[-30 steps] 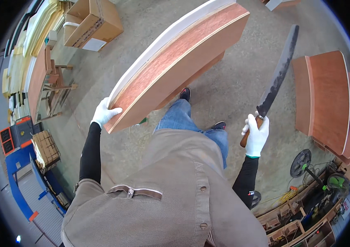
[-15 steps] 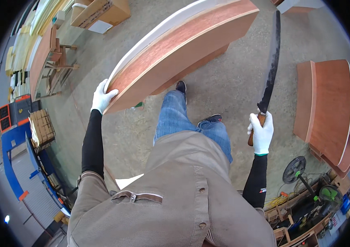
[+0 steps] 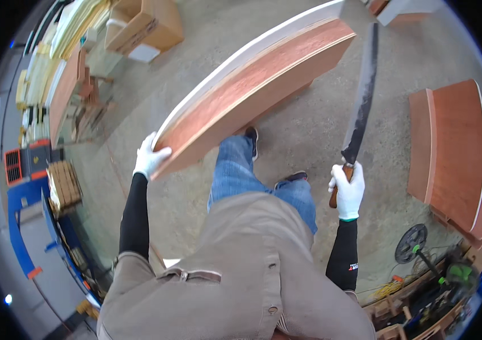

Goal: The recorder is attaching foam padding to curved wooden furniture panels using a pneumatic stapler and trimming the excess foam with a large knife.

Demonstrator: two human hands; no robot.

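Head view: the left hand (image 3: pixel 149 158) has its fingers closed about the near end of a curved wooden piece (image 3: pixel 261 93), thumb over the top and the rest partly hidden beside the white band (image 3: pixel 224 69) along its far edge. The piece runs forward and rightward from those fingers; what supports it cannot be told. The right hand (image 3: pixel 350 194) has its fingers wrapped round the wooden handle (image 3: pixel 348 170) of a long knife (image 3: pixel 365 93). Change noted over the last second: the blade, formerly leaning out to the right, now points more nearly straight ahead of the right fingers, its tip appearing near the piece's far corner, without visible contact. The left grip is unchanged. For the work in hand, this is judged to bring tool and piece closer while both hands remain occupied. A second curved unit (image 3: pixel 459 153) stands well to the right of the right fingers; a cardboard box (image 3: pixel 164 28) sits well forward of the left fingers.
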